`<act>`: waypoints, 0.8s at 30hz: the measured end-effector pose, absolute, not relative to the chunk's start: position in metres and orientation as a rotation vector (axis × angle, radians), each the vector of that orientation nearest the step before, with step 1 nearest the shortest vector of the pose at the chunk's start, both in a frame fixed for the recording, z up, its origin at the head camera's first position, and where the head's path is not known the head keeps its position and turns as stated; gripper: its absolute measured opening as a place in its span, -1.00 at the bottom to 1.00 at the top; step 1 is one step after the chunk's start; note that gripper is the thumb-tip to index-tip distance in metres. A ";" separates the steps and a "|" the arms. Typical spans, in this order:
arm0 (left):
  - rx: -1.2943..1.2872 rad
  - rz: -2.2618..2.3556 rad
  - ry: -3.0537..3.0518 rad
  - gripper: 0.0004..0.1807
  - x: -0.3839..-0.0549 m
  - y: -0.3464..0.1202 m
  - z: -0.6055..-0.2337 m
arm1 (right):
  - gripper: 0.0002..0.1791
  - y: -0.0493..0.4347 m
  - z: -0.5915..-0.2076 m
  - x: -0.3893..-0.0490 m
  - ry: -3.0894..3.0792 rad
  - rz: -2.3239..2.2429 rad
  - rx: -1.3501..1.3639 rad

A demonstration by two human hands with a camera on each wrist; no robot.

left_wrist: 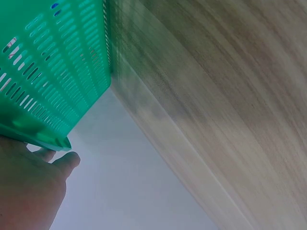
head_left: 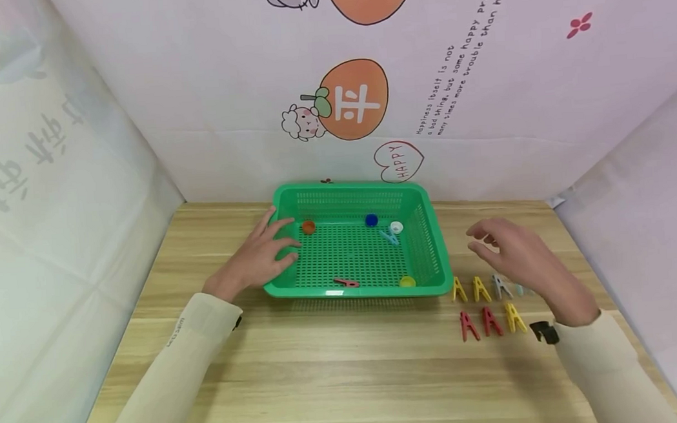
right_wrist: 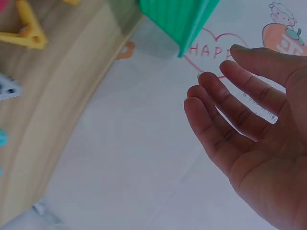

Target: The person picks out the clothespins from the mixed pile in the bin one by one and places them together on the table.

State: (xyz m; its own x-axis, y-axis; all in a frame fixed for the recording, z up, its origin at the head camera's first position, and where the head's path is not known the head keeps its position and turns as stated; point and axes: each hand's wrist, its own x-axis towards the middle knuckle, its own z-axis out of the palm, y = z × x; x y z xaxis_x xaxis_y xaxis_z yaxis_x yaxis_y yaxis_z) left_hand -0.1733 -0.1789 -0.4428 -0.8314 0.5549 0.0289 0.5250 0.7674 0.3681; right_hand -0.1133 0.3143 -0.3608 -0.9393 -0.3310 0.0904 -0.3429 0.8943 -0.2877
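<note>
A green plastic basket (head_left: pixel 355 293) with slotted walls stands on the wooden table. Over its left rim lies my left hand (head_left: pixel 262 252), fingers spread; in the left wrist view the thumb is just below the rim. Inside the basket are a red clothespin (head_left: pixel 347 282), a light blue clothespin (head_left: pixel 389 237) and small caps: orange (head_left: pixel 308 227), blue (head_left: pixel 371 220), white (head_left: pixel 396 227) and yellow (head_left: pixel 407 282). To the basket's right my right hand (head_left: pixel 512 249) hovers with loosely bent fingers, holding nothing. Nearest it are a grey clothespin (head_left: pixel 501 287) and a partly hidden light blue clothespin (head_left: pixel 524 289).
Yellow clothespins (head_left: pixel 480 289) and red clothespins (head_left: pixel 492 322) lie in two rows right of the basket, partly under my right forearm. A printed white sheet (head_left: pixel 225 160) stands behind the table (head_left: pixel 337 380), and pale sheets (head_left: pixel 653 218) close off both sides.
</note>
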 end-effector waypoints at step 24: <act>0.891 0.568 2.882 -0.56 -0.176 -0.179 -0.447 | -0.73 0.249 -0.334 -0.170 -3.137 0.440 0.659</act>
